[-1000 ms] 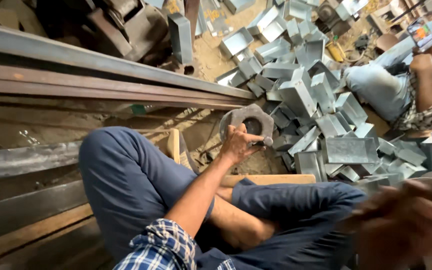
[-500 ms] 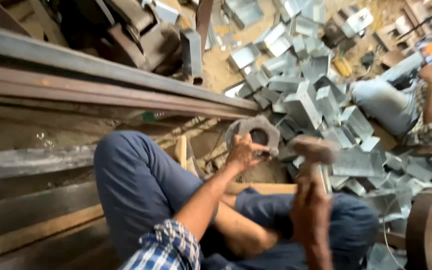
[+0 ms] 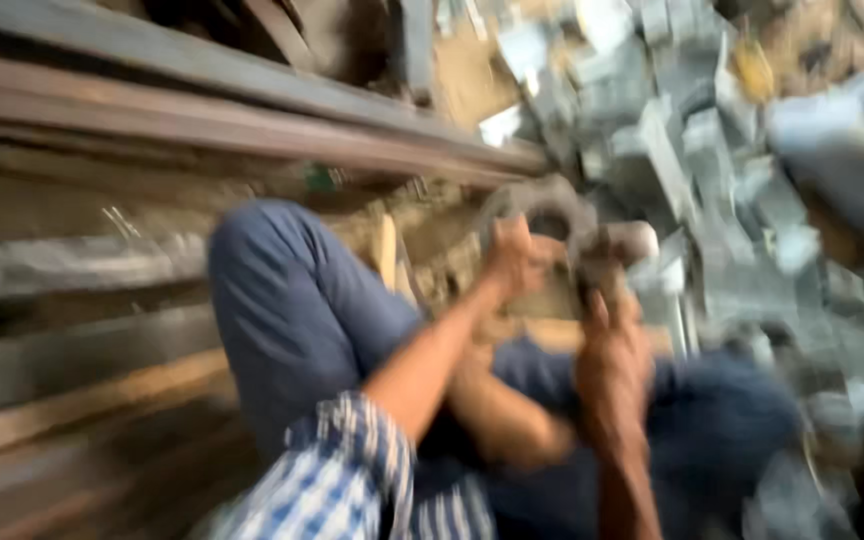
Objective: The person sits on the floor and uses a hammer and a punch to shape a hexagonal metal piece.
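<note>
The picture is blurred by motion. My left hand [image 3: 514, 258] grips a grey ring-shaped metal piece [image 3: 542, 205] standing on the ground beyond my bent knee [image 3: 272, 270]. My right hand [image 3: 612, 345] is closed on the handle of a hammer, whose grey head [image 3: 624, 243] sits right against the right side of the ring. My legs in blue trousers are folded under both arms.
Long rusty steel beams [image 3: 202, 110] run across the left and top. A heap of grey cut metal channel pieces [image 3: 712, 150] fills the right side. Another person's blue-clad knee [image 3: 842, 150] shows at the far right. A wooden board [image 3: 552, 335] lies under the ring.
The hammer in my right hand has swung down from a raised position onto the ring. My left hand has kept hold of the ring. The camera has jolted and blurred.
</note>
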